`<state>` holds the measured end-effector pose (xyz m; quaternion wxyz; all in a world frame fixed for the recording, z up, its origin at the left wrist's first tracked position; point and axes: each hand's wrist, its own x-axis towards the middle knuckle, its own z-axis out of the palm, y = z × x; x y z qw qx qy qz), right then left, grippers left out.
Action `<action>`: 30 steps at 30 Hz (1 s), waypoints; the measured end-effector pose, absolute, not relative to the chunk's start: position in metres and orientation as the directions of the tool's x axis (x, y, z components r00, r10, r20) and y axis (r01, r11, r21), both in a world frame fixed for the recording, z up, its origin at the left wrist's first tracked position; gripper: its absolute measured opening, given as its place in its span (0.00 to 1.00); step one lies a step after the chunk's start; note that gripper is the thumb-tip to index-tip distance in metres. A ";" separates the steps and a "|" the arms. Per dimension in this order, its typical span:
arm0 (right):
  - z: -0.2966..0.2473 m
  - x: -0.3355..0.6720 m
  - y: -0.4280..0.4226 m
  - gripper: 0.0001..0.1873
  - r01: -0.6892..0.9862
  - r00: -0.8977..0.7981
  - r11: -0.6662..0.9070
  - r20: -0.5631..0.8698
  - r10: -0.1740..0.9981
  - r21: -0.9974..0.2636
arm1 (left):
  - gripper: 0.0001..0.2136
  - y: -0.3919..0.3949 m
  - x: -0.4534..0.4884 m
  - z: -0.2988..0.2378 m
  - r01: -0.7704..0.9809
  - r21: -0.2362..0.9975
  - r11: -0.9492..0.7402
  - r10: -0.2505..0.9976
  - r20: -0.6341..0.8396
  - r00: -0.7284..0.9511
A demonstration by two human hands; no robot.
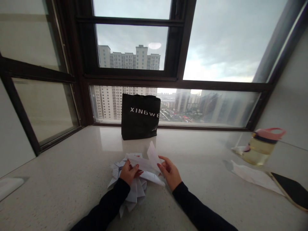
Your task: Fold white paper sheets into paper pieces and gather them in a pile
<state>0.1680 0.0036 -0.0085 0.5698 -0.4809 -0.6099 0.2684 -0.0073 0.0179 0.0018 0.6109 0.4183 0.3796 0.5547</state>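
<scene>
Black sleeves (102, 207), two of them, reach over a pale speckled countertop (204, 202) beside a brown-framed window (221, 86). The left hand (129, 172) pinches a thin, creased white paper strip (141, 163) between thumb and fingers; the right hand (171, 173) clasps its other end, thumb against fingertips, where a flap stands upright. Gripped at both ends, the paper is presumably being steadied — whether it is one sheet or two cannot be told.

Below and around the left hand lies one loose heap of folded white paper (136, 194), probably there to be within easy reach; its overlapping pieces defy counting. Beyond both hands stands one black, boxy bag with white lettering (141, 120), likely set back to leave working room. Well right of the right hand sit one clear bottle with a pink lid (260, 150), one long, crumpled white tissue (256, 176) and one dark, flat rectangular device (291, 189) — apparently put aside. Well left of the left hand, one white object (11, 186) is only partly visible.
</scene>
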 end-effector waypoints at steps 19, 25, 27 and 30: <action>0.006 0.168 -0.007 0.14 0.656 -0.252 0.614 0.640 0.726 -0.438 | 0.31 0.009 -0.002 0.005 -0.263 0.960 0.097 0.932 0.005 0.362; 0.004 0.167 -0.007 0.15 0.673 -0.127 0.556 0.664 0.737 -0.488 | 0.25 0.015 -0.004 0.002 -0.249 0.966 0.074 0.955 0.003 0.296; 0.002 0.167 -0.005 0.14 0.678 -0.087 0.508 0.628 0.773 -0.531 | 0.25 0.016 -0.004 0.002 -0.242 0.968 0.069 0.959 0.002 0.283; 0.000 0.167 -0.003 0.12 0.680 -0.060 0.429 0.538 0.841 -0.594 | 0.26 0.014 -0.002 0.001 -0.257 0.962 0.091 0.954 -0.011 0.298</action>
